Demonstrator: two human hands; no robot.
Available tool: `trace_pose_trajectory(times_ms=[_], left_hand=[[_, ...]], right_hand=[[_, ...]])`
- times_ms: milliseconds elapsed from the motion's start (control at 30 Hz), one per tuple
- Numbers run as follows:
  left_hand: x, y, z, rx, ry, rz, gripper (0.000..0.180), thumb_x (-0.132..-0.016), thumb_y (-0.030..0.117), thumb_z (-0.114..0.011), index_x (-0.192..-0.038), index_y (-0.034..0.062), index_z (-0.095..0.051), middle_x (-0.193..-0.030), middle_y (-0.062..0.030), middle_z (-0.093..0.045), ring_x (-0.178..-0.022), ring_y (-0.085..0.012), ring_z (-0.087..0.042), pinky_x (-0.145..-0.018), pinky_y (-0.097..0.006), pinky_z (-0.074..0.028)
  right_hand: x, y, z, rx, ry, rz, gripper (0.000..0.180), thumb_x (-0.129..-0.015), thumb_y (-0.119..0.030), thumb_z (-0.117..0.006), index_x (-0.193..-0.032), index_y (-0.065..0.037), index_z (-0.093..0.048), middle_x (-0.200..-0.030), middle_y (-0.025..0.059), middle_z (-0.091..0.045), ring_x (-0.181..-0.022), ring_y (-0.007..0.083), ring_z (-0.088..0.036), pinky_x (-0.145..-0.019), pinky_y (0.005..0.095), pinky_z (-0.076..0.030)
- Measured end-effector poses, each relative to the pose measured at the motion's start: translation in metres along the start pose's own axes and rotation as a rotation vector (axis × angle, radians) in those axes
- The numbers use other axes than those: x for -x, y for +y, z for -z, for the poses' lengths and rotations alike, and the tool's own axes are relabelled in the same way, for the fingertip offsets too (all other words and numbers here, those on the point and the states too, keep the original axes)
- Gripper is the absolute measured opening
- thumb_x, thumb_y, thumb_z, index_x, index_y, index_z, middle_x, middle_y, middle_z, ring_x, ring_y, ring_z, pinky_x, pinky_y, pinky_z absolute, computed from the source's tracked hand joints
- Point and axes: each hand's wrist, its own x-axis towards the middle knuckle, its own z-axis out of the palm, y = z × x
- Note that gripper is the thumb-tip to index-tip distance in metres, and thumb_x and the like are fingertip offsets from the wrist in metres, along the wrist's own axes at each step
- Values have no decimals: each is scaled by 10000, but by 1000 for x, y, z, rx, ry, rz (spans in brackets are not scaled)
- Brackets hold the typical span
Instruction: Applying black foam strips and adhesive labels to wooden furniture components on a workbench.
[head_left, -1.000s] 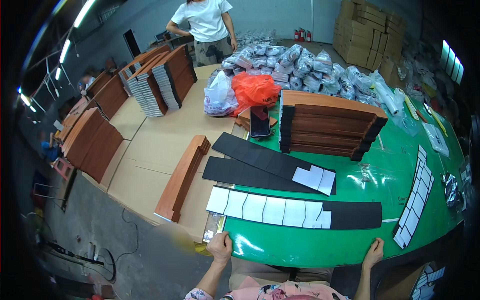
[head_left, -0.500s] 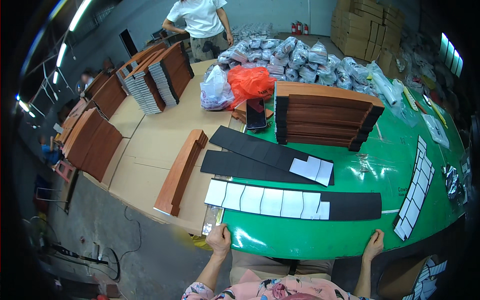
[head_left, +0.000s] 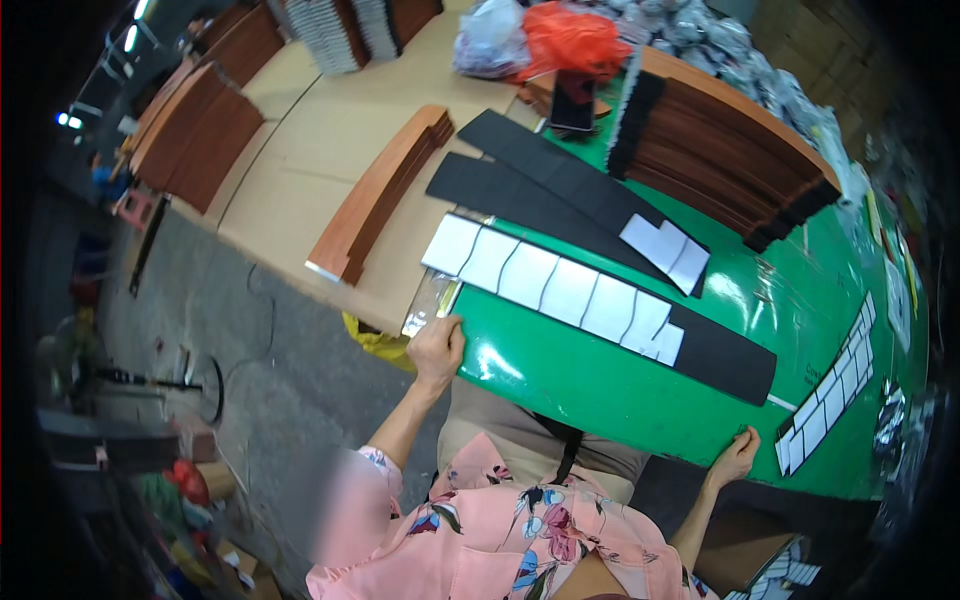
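My left hand [head_left: 437, 348] is closed on the near edge of the green table [head_left: 560, 372], by its left corner. Farther right along that edge, my right hand [head_left: 735, 458] has its fingers curled over the rim. In front of them lies a long black strip [head_left: 728, 355], mostly covered by white rectangular pieces [head_left: 555, 283]. Beyond it, two more black strips [head_left: 585, 187] overlap at an angle, with a few white pieces [head_left: 665, 250] near one end. Close to my right hand lies another strip [head_left: 825, 388] covered in white pieces.
A curved brown wooden-looking piece [head_left: 385, 190] rests on the cardboard-coloured tabletop [head_left: 290, 185] at left. A stack of brown boards [head_left: 715, 140] stands beyond the strips, beside a dark phone [head_left: 572, 105] and a red plastic bag [head_left: 570, 40]. Wrapped bundles [head_left: 735, 65] pile up behind.
The view has tilted down and turned, so the table appears slanted and more of my shirt shows. Both hands stay on the table edge, and the strips appear unmoved on it.
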Motion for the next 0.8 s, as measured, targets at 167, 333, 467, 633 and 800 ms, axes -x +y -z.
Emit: trace_pose_trajectory(times_ms=[167,333,467,633,800], left_hand=[[3,0,16,209,-140,137,106,-780,47,-592,-873,34,-642,-691,-113,-612,-563,-227,-591,-518,-308,-452],[-5,-6,52,369,-222,366,103,-831,38,-577,-899,3,-647,-703,-70,-622,-605,-118,-574,-540,-244,-435],[-42,-37,77,-68,30,23,192,-791,0,-592,-979,13,-628,-838,-104,-641,-750,-240,-615,-674,-318,-469],[-102,-91,102,-612,82,35,653,-713,294,-701,-1280,79,-458,-1058,-175,-584,-943,-311,-566,-844,-444,-430],[-126,-126,109,-404,-301,288,859,-632,450,-712,-1349,100,-392,-1071,-191,-577,-1008,-326,-556,-884,-471,-410]], right_hand=[[2,12,-1,-25,-43,7,189,-927,-189,-481,-1012,-91,-618,-715,57,-595,-631,189,-569,-584,335,-435],[0,20,-1,-143,-91,-23,193,-928,-177,-480,-1010,-64,-614,-706,30,-564,-661,141,-534,-611,305,-427],[-11,40,0,-397,-140,-72,187,-929,-149,-487,-1008,-35,-612,-703,-11,-533,-626,81,-466,-563,238,-377],[-21,42,2,-648,-198,-267,182,-934,-145,-489,-1033,-48,-608,-706,-39,-531,-589,24,-407,-520,169,-324],[-20,31,5,-646,-246,-340,183,-936,-126,-474,-1042,-45,-598,-707,-34,-530,-592,26,-405,-517,168,-320]])
